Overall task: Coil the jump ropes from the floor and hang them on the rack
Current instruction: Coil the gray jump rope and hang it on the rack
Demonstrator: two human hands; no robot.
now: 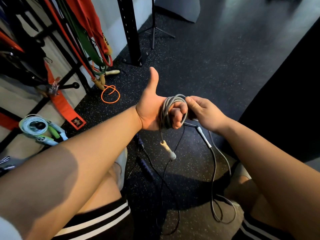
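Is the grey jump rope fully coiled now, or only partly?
Partly. Several loops of the grey jump rope wrap the left hand; the right hand holds it, and a long tail reaches the floor.

Speckled floor (199, 66) carries orange rope (110, 94), black rope (162, 179).

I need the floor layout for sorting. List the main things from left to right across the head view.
Light blue coiled rope → orange rope loop → left hand → grey rope coil → right hand.
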